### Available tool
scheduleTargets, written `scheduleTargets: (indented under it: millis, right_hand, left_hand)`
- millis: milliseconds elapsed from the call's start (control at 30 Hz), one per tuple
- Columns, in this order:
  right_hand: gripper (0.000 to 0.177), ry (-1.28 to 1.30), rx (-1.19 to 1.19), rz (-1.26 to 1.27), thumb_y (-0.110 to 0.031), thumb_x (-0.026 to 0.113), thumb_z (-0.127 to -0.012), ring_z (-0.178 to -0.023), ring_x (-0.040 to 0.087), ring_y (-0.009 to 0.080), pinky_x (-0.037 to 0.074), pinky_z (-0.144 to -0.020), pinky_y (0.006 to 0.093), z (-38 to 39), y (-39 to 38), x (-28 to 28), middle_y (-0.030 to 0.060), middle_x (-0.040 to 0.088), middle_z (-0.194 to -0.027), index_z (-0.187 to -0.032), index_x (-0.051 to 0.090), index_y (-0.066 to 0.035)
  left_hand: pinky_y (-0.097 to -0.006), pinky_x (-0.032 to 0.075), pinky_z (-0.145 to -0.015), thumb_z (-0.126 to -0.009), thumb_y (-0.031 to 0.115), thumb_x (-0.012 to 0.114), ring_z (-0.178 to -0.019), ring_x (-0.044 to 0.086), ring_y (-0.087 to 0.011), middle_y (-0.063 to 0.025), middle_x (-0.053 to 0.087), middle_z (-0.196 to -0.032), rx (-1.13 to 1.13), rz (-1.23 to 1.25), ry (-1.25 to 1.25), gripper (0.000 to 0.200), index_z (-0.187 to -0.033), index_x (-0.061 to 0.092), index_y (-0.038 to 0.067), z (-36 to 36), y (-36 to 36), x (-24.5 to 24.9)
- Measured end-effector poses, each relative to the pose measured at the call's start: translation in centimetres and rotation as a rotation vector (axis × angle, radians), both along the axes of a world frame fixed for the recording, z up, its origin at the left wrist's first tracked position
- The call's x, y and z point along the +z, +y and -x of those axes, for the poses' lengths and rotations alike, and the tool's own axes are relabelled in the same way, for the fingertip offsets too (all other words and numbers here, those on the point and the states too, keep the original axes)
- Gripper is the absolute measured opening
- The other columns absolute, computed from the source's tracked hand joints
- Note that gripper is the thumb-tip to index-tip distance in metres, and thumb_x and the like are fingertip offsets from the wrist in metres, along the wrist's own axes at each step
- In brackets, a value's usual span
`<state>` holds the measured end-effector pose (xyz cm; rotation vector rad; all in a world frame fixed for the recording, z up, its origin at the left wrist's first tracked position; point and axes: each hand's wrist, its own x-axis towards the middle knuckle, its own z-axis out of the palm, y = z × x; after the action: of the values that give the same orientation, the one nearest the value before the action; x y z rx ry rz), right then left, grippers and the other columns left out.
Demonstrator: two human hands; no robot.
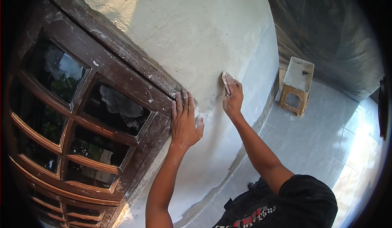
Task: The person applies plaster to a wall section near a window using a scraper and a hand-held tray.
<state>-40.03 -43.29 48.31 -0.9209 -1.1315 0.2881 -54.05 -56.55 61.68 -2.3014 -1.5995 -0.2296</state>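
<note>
My right hand (233,97) is closed on a small flat scraper (225,83), whose edge is against the pale plastered wall (196,36). Its fingers are dusted with plaster. To the left, my left hand (185,124) lies flat with fingers stretched out, at the corner where the dark brown window frame (151,89) meets the wall. Nothing shows in that hand, and white dust covers its fingertips. Around the two hands the plaster looks smooth lower down and rougher toward the top.
A white tray (299,73) with some material in it rests on a wooden-coloured stool (293,101) at the right. Grey tiled floor (314,134) lies below. Dark plastic sheeting (326,36) hangs at the upper right. Glass panes (114,105) fill the brown frame.
</note>
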Motion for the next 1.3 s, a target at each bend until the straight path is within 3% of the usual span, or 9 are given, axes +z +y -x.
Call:
scheduleTargets:
  millis: [367, 500, 600, 867, 1067, 1167, 1200, 1233, 1300]
  right_hand:
    - [0.075, 0.068, -0.054, 0.05, 0.022, 0.043, -0.067, -0.119, 0.055, 0.0359, 0.046, -0.103, 0.0387, 3.8, -3.3, -0.4, 0.0134, 0.067, -0.127, -0.135, 0.061, -0.004]
    - [0.061, 0.063, 0.015, 0.088, 0.014, 0.057, -0.078, -0.117, 0.057, 0.0368, 0.043, -0.104, 0.0424, 5.4, -7.3, -0.6, 0.0123, 0.069, -0.126, -0.135, 0.062, -0.005]
    - [0.062, 0.124, 0.115, -0.014, 0.02, 0.053, -0.078, -0.116, 0.058, 0.0338, 0.048, -0.103, 0.0367, 4.4, -8.3, -0.6, 0.0141, 0.066, -0.129, -0.135, 0.062, -0.004]
    - [0.062, -0.004, -0.117, 0.054, 0.017, 0.051, -0.077, -0.113, 0.057, 0.0388, 0.05, -0.096, 0.0397, 2.6, -1.8, -0.6, 0.0162, 0.067, -0.125, -0.134, 0.063, -0.005]
    - [0.062, 0.086, 0.204, 0.02, 0.016, 0.058, -0.077, -0.118, 0.057, 0.035, 0.043, -0.106, 0.0406, 5.3, -9.1, -4.6, 0.0098, 0.067, -0.13, -0.134, 0.064, -0.006]
    - [0.052, 0.111, 0.086, 0.051, 0.016, 0.06, -0.084, -0.115, 0.059, 0.0266, 0.048, -0.1, 0.0351, 2.1, -7.8, -1.9, 0.008, 0.07, -0.124, -0.131, 0.066, -0.005]
    - [0.055, 0.408, 0.174, 0.026, 0.018, 0.056, -0.082, -0.116, 0.059, 0.0272, 0.048, -0.101, 0.0355, 1.6, -6.4, -0.2, 0.0088, 0.07, -0.124, -0.131, 0.065, -0.004]
    - [0.055, 0.412, 0.173, 0.027, 0.018, 0.056, -0.082, -0.116, 0.059, 0.0272, 0.048, -0.101, 0.0355, 0.9, -4.9, 0.5, 0.0088, 0.07, -0.124, -0.131, 0.065, -0.004]
    - [0.059, 0.104, -0.074, 0.006, 0.018, 0.053, -0.077, -0.117, 0.058, 0.033, 0.047, -0.101, 0.0389, 0.1, -2.4, 1.1, 0.0113, 0.069, -0.124, -0.13, 0.066, -0.004]
  left_hand:
    - [-0.0645, -0.004, -0.119, -0.079, 0.03, 0.072, -0.147, -0.005, -0.0586, -0.0386, 0.01, -0.159, -0.039, 0.145, 0.016, 0.112, -0.154, 0.0, -0.012, -0.2, -0.1, 0.7]
    - [-0.0655, -0.006, -0.118, -0.078, 0.03, 0.072, -0.147, -0.007, -0.06, -0.04, 0.006, -0.159, -0.078, 0.127, 0.003, 0.112, -0.155, 0.001, -0.011, 0.0, -0.1, 0.5]
    - [-0.0661, -0.006, -0.117, -0.078, 0.029, 0.071, -0.146, -0.008, -0.0609, -0.0408, 0.004, -0.158, -0.088, 0.12, 0.013, 0.111, -0.155, 0.002, -0.01, -0.3, -0.2, 0.5]
    - [-0.0665, -0.004, -0.118, -0.08, 0.026, 0.07, -0.145, -0.009, -0.0617, -0.0412, 0.002, -0.158, -0.07, 0.13, 0.039, 0.107, -0.156, 0.005, -0.008, -0.4, -0.3, 0.7]
    - [-0.0661, 0.0, -0.119, -0.083, 0.031, 0.066, -0.146, -0.004, -0.062, -0.0403, 0.005, -0.158, -0.044, 0.094, 0.094, 0.098, -0.156, 0.014, -0.007, -0.4, -0.4, 0.3]
    - [-0.0648, -0.001, -0.119, -0.083, 0.028, 0.067, -0.146, -0.004, -0.0609, -0.0397, 0.006, -0.158, -0.022, 0.092, 0.179, 0.098, -0.155, 0.013, -0.009, -0.8, -0.6, 0.3]
    - [-0.0648, -0.001, -0.119, -0.083, 0.028, 0.067, -0.146, -0.004, -0.0609, -0.0397, 0.006, -0.158, -0.023, 0.091, 0.185, 0.098, -0.155, 0.013, -0.009, -0.8, -0.6, 0.3]
    - [-0.0647, 0.0, -0.12, -0.083, 0.029, 0.067, -0.146, -0.003, -0.0607, -0.0397, 0.006, -0.158, -0.03, 0.09, 0.185, 0.097, -0.155, 0.014, -0.01, -0.8, -0.7, 0.2]
    - [-0.0647, 0.0, -0.12, -0.084, 0.029, 0.066, -0.146, -0.003, -0.0604, -0.0397, 0.007, -0.158, -0.04, 0.085, 0.187, 0.095, -0.155, 0.016, -0.01, -0.9, -0.7, 0.3]
